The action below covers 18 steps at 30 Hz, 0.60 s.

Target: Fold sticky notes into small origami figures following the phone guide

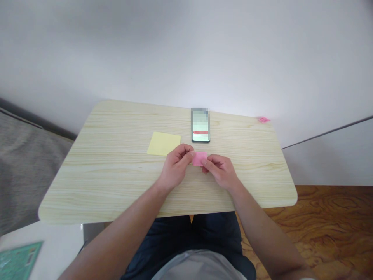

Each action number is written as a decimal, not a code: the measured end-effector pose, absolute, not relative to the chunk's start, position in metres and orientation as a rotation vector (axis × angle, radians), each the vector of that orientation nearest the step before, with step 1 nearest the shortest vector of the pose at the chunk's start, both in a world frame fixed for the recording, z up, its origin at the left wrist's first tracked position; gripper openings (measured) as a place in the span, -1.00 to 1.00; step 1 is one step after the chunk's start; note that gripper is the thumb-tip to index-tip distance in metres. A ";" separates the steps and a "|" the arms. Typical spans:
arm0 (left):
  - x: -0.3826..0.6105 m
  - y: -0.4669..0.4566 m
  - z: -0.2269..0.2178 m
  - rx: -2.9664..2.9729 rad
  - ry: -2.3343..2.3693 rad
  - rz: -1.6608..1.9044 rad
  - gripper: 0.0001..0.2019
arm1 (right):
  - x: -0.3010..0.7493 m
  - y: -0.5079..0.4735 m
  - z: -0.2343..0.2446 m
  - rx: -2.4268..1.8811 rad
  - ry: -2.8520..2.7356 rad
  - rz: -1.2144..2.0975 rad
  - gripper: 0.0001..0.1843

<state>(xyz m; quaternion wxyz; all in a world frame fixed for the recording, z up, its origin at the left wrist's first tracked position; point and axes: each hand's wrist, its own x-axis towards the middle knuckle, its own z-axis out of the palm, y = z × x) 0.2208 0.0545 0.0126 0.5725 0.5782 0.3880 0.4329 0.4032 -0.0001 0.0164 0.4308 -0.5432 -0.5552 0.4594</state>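
A small pink piece of paper [199,158] is held up between my two hands, just above the table. My left hand [177,165] pinches its left edge between thumb and fingers. On the other side, my right hand [220,169] grips the lower right part, the thumb lying over the front. Yellow paper [162,143] lies flat on the table to the left, its lower right corner hidden behind my left hand. Straight ahead of the pink paper lies a phone [201,126] with its screen lit and partly pixelated.
The light wood table [110,175] has rounded corners and stands against a white wall [186,50]. A folded pink paper shape [264,119] sits at the far right corner. At lower left, a green package [20,259] rests on a white surface, near grey fabric [26,167].
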 end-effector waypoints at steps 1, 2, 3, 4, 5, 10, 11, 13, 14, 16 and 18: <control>0.221 0.055 0.012 1.350 0.912 1.021 -0.81 | 0.404 -0.001 0.016 -1.366 -1.403 1.147 -0.63; 0.221 0.055 0.011 1.344 0.914 1.025 -0.81 | 0.404 -0.002 0.016 -1.382 -1.411 1.133 -0.63; 0.221 0.055 0.010 1.339 0.916 1.028 -0.82 | 0.403 -0.002 0.015 -1.400 -1.408 1.113 -0.63; 0.221 0.055 0.008 1.336 0.919 1.030 -0.82 | 0.403 -0.003 0.014 -1.413 -1.397 1.092 -0.63; 0.222 0.054 0.007 1.334 0.923 1.030 -0.82 | 0.402 -0.003 0.013 -1.422 -1.381 1.073 -0.62; 0.226 0.049 0.004 1.306 0.881 0.961 -0.78 | 0.397 -0.003 0.008 -1.442 -1.264 1.011 -0.62; 0.227 0.048 0.005 1.293 0.871 0.952 -0.78 | 0.396 -0.004 0.008 -1.451 -1.251 1.001 -0.62; 0.228 0.047 0.007 1.277 0.869 0.943 -0.78 | 0.396 -0.007 0.009 -1.486 -1.259 0.986 -0.60; 0.228 0.047 0.007 1.275 0.874 0.935 -0.78 | 0.396 -0.008 0.010 -1.504 -1.271 0.989 -0.59; 0.227 0.048 0.008 1.277 0.870 0.899 -0.79 | 0.399 -0.010 0.012 -1.502 -1.263 1.028 -0.62; 0.226 0.049 0.009 1.302 0.844 0.822 -0.79 | 0.403 -0.011 0.014 -1.433 -1.188 1.079 -0.70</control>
